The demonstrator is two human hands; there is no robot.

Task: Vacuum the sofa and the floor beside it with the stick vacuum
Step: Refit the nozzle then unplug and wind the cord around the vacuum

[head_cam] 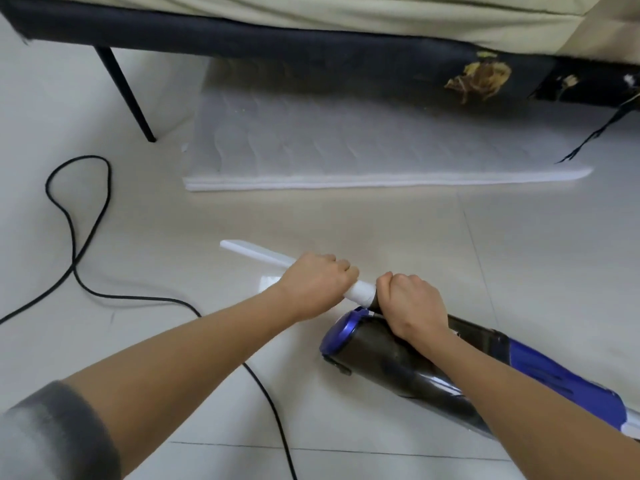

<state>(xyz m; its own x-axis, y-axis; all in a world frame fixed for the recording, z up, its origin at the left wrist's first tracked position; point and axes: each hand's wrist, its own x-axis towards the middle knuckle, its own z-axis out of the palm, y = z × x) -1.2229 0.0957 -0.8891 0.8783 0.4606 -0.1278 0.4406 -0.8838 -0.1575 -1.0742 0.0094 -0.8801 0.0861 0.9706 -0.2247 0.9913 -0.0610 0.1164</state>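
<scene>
Both hands (317, 284) grip the vacuum's white nozzle (256, 255).

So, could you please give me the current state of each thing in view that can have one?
left hand: gripping the white crevice nozzle.
right hand: gripping the vacuum's neck at the nozzle joint.
white crevice nozzle: joined to the vacuum's neck, tip pointing left.
vacuum: lying on its side on the floor.
black cord: loose, looped on the floor.
white pad: flat, partly under the sofa.
sofa: underside fabric torn at right.
</scene>
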